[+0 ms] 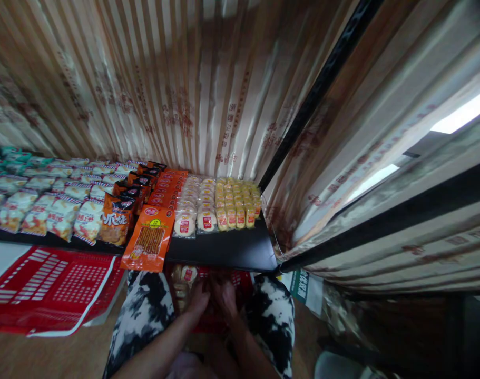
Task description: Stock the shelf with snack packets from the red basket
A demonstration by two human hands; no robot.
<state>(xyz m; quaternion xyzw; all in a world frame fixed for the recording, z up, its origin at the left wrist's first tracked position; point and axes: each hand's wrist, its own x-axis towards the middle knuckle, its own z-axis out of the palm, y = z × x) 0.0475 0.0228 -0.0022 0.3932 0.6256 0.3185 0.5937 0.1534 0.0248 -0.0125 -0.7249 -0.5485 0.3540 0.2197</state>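
Observation:
Both hands are down between my knees, over a red basket [243,284] under the shelf's front edge. My left hand [199,297] is closed, its fingers curled beside round, pale packaged cakes [189,275] in the basket. Close against it, my right hand [225,296] has its fingers drawn together too. Dim light and the hands themselves hide whatever is between the fingers. Above them, the black shelf [227,251] carries rows of round packaged cakes [184,221] and small yellow packs [235,215].
An orange snack packet [149,237] overhangs the shelf edge. White snack bags [61,213] and brown-orange bags [115,221] line the shelf's left. A red basket with a white handle [54,287] lies below left. A black post [291,137] stands at the right corner before printed curtains [224,105].

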